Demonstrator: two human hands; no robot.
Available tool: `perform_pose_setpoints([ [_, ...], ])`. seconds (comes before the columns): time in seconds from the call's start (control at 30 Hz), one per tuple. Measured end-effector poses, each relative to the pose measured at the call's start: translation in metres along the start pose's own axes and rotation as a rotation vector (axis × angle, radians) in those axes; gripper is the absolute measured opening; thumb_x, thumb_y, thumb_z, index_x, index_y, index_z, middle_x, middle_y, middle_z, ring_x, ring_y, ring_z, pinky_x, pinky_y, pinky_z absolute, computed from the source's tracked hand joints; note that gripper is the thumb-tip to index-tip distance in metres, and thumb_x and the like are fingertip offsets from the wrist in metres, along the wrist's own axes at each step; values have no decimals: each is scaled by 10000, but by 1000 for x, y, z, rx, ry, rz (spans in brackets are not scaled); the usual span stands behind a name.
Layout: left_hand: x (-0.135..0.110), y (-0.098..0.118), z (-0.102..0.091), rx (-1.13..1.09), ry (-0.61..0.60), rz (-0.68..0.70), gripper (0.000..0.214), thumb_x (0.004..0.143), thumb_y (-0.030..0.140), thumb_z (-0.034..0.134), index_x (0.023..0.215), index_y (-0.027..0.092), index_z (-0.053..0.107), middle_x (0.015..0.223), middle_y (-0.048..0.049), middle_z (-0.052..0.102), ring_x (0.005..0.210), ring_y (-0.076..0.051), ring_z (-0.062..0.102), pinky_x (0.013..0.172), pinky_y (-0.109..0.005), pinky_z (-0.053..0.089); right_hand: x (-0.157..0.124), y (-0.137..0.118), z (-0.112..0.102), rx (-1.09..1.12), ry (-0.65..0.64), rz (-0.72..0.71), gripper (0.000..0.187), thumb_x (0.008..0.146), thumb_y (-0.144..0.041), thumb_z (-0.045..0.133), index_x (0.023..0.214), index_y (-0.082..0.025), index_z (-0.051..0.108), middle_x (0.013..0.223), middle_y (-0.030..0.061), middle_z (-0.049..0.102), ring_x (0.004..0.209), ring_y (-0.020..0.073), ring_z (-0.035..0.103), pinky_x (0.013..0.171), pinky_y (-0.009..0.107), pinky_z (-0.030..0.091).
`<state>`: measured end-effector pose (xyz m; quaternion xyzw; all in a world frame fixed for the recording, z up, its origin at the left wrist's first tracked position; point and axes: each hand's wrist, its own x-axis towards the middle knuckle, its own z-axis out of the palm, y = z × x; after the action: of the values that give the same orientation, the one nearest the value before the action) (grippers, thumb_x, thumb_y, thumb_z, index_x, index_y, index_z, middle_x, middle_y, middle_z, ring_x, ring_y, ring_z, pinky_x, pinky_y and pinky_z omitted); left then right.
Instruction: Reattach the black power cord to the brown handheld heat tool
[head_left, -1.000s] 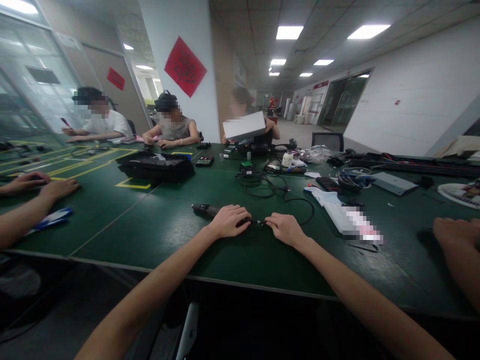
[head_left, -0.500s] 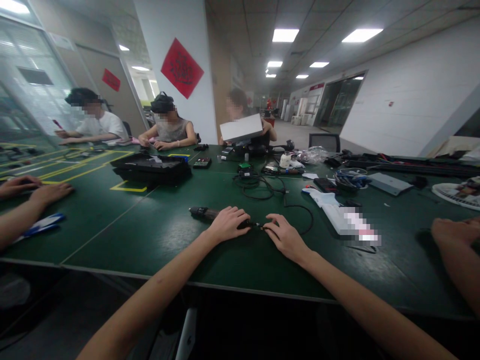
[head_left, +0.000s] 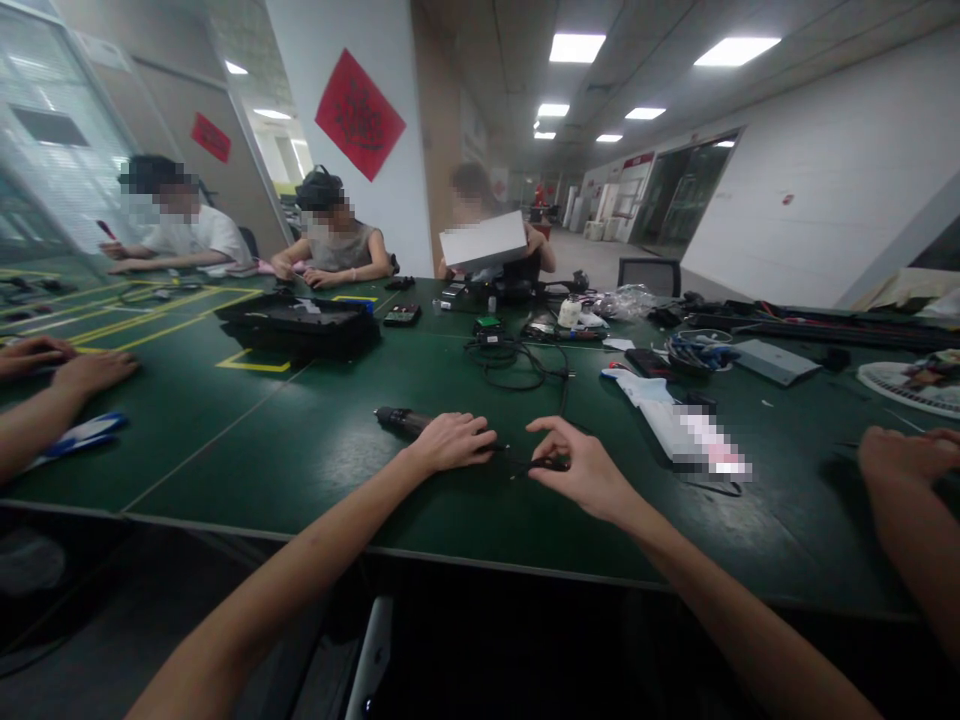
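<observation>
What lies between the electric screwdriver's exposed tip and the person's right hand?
In the head view, the left hand lies between, over the rear of the electric screwdriver; a black cable end juts from the right hand.

coiled cable [head_left: 523, 387] blocks ahead, tabletop [head_left: 285, 450] leftward is open

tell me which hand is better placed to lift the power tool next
Likely the left hand: it lies over the power tool, while the right hand sits apart from it, pinching a black cord.
</observation>
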<state>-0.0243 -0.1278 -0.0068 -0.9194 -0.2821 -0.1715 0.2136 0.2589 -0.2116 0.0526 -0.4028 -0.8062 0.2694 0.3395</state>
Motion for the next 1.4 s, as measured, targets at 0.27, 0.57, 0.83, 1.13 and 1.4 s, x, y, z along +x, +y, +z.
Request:
perform_pose_setpoints([
  [0.27, -20, 35, -42, -124, -37, 175, 310, 1021, 534, 511, 1073, 264, 653, 873, -4, 653, 711, -147, 613, 587, -313, 367, 10, 23, -17, -665, 124, -139, 269, 1061, -361, 589, 1293, -274, 692, 1189, 96, 631, 812, 189, 657, 681, 312, 489],
  [0.57, -47, -9, -45, -8, -89, -26, 316, 1043, 505, 499, 1100, 233, 650, 917, -29, 661, 768, -170, 639, 610, -293, 382, -33, -10, -1, -465, -283, -230, 364, 1109, -389, 462, 858, -186, 632, 873, 34, 634, 775, 158, 578, 699, 285, 375],
  [0.83, -45, -6, -22, -35, -163, 85, 350, 1054, 532, 464, 1117, 248, 658, 960, -41, 676, 789, -174, 630, 667, -303, 416, -28, 27, -8, -599, -216, -157, 390, 1108, -409, 453, 826, -193, 611, 825, 42, 655, 744, 173, 595, 676, 298, 332],
  [1.13, -93, -66, -48, 51, -46, -213, 336, 1025, 518, 515, 1063, 234, 691, 922, -44, 723, 788, -177, 660, 634, -278, 398, -65, 87, -91, -892, -187, -212, 261, 1077, -316, 474, 898, -195, 620, 874, 74, 663, 766, 208, 612, 701, 324, 378],
  [1.4, -162, -147, -146, 296, 494, -1151, 447, 952, 551, 623, 1121, 142, 681, 906, -20, 706, 794, -149, 585, 759, -238, 394, -10, 73, -104, -749, -12, -130, 306, 1064, -392, 459, 862, -219, 610, 838, 75, 672, 735, 220, 593, 685, 342, 382],
])
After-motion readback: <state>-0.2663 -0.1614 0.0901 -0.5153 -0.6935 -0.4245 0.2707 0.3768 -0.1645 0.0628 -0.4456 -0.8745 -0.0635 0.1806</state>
